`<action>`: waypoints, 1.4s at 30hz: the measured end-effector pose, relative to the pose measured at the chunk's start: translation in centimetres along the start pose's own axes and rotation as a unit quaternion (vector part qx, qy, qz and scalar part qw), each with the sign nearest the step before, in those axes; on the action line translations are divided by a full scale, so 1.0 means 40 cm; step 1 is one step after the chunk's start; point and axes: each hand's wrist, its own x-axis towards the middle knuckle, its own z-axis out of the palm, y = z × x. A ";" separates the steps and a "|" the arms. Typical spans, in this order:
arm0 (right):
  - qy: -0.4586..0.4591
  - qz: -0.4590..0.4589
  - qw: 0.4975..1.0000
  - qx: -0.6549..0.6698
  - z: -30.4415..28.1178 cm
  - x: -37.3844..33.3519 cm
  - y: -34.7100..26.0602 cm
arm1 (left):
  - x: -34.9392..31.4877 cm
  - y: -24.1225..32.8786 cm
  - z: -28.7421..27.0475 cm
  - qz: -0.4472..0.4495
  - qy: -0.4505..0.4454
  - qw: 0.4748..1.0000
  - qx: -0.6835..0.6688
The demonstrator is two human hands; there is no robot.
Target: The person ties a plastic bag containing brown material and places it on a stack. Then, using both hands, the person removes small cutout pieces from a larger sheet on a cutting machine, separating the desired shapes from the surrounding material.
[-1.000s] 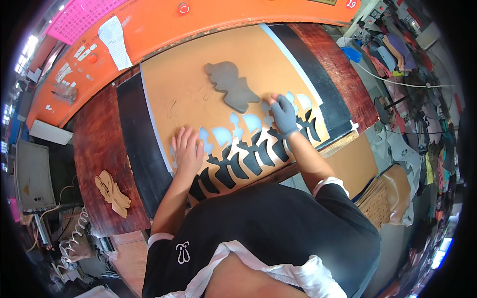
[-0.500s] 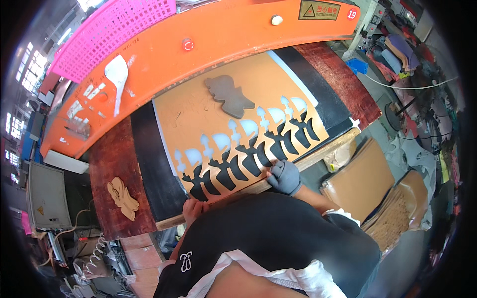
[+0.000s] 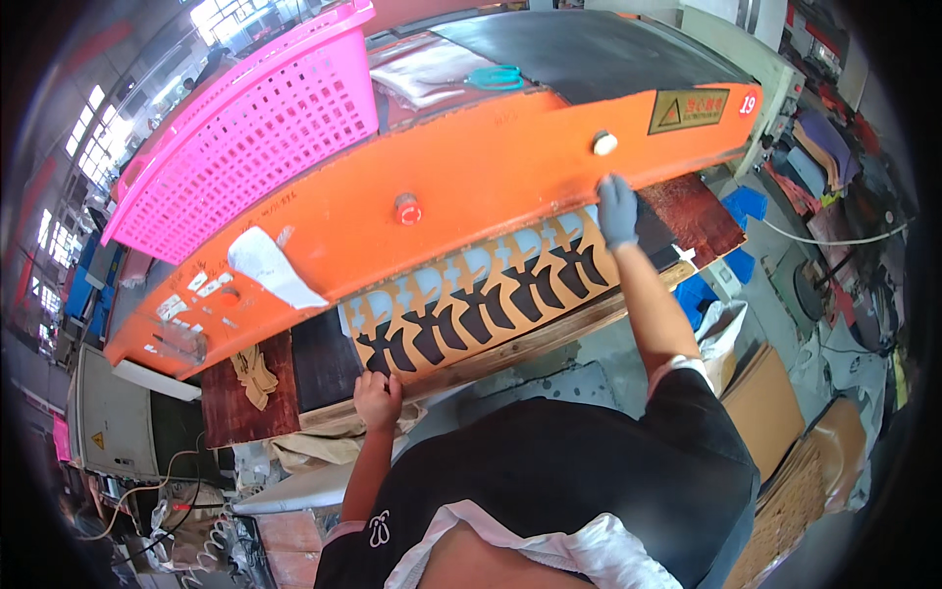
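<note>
A tan sheet (image 3: 437,360) with a row of cut-out shapes lies on the black board (image 3: 324,358) of the machine bed. Dark surface shows through the nearer cut-outs, white through the farther ones. My bare left hand (image 3: 378,400) is at the sheet's near left corner, its fingers curled closed on the edge. Stretched far forward, my right hand (image 3: 617,212) in a grey glove is by the lower edge of the orange beam (image 3: 510,162), just below a white button (image 3: 604,144). Its fingers point away and are mostly hidden. The beam covers the sheet's far part.
A pink basket (image 3: 265,128) and teal-handled scissors (image 3: 494,78) sit above the beam. Its face carries a red button (image 3: 408,209) and a white spoon-like scoop (image 3: 275,267). Tan cut pieces (image 3: 253,376) lie at left; stacked tan sheets (image 3: 760,407) stand at right.
My right hand has gone from the near edge up to the beam. The beam now hides the sheet's far part and the grey-brown shape that lay there. My left hand stays at the corner.
</note>
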 end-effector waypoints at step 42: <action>-0.207 -0.222 0.901 -0.310 -0.201 -0.620 -0.121 | -0.201 0.126 -0.133 -0.035 -0.010 0.999 0.017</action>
